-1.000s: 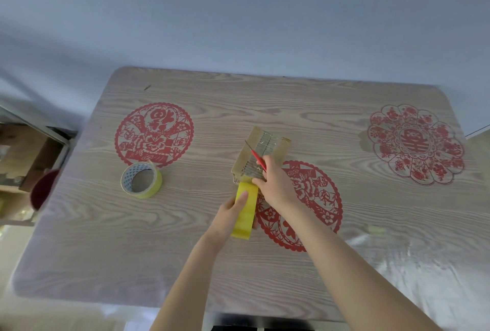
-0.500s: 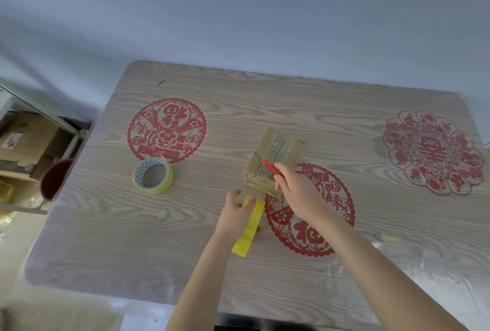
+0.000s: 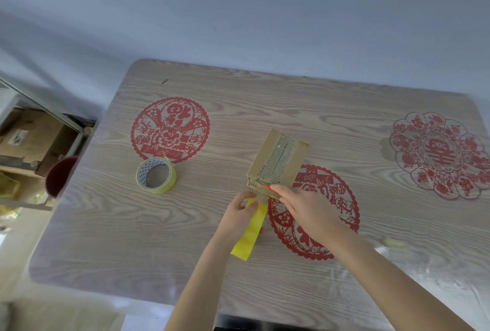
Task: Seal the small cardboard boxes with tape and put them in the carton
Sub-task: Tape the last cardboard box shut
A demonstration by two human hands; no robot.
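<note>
A small cardboard box (image 3: 278, 162) lies on the wooden table (image 3: 212, 264), its top covered with shiny tape. A yellow tape strip (image 3: 250, 232) runs from the box's near end toward me. My left hand (image 3: 238, 218) pinches the strip's upper part close to the box. My right hand (image 3: 305, 208) grips a red cutter (image 3: 270, 189), whose tip shows at the box's near edge. The tape roll (image 3: 156, 175) sits on the table left of the box.
Red paper-cut decorations (image 3: 169, 129) lie flat on the table at left, centre and right. A shelf with cardboard cartons (image 3: 29, 137) and a dark red container (image 3: 58, 175) stands beside the table's left edge. A small tape scrap (image 3: 395, 242) lies at right.
My right hand with the red cutter has slid from the box's top down to its near edge. My left hand still holds the yellow strip.
</note>
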